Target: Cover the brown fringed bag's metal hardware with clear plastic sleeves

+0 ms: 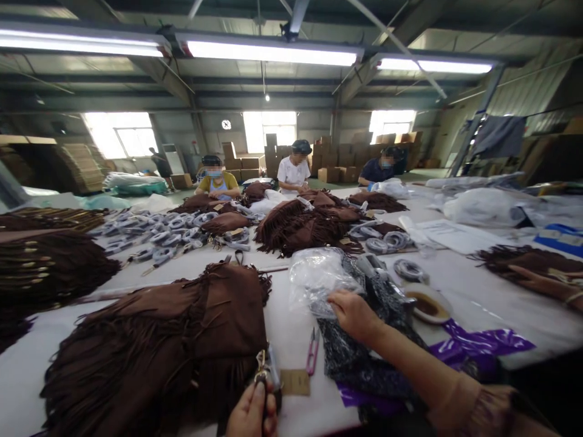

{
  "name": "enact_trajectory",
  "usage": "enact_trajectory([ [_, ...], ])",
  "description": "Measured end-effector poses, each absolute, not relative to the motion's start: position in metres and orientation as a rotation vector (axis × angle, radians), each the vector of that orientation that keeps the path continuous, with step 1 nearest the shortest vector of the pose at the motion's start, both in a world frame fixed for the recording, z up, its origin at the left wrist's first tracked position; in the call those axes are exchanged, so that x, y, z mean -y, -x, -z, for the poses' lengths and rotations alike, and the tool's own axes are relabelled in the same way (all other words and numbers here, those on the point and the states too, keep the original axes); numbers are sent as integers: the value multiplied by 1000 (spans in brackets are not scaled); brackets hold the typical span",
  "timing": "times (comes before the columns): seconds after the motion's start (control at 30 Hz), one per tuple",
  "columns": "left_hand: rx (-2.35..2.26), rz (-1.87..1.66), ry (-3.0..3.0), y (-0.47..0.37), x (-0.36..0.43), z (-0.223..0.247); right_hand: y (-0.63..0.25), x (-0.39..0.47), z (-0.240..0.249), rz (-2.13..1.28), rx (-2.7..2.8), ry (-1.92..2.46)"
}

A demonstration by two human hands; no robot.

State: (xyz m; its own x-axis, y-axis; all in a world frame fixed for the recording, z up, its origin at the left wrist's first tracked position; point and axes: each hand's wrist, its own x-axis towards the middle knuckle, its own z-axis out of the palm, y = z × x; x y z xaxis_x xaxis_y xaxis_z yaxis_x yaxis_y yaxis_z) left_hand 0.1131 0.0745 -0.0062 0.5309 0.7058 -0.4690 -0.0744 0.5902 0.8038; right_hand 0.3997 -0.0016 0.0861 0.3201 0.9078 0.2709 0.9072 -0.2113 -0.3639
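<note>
I logged a white table (289,340) across the scene. A brown fringed bag (225,315) lay on it, near left. Clear plastic (319,273) lay to its right, the right hand (357,315) pinching its near edge. By the bag's near right corner, the left hand (255,408) was closed around a metal clasp (261,359). Between the hands lay a brown card (295,383) and pink snips (312,355).

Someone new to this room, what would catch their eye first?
Probably the large brown fringed leather-like bag at front left, with a gold-coloured metal clasp in the left hand. Then the crinkled clear plastic at the right hand, and shiny purple plastic sheeting at front right.
</note>
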Motion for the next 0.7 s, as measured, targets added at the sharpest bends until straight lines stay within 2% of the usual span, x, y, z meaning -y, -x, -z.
enact_trajectory([
  [0.1, -928, -576, -796, -115, -70, 2, -398, 57, -89, -44, 1555, 2099],
  [0.27, -969, -566, -802, -118, -66, -6, -411, 118, -66, -24, 1557, 2344],
  [0.43, -953, -575, -826, -116, -62, -18, -407, 129, -47, 318, 1442, 2431],
  [0.7, -955, -596, -838, -117, -62, -17, -401, 125, -45, 232, 1576, 2623],
])
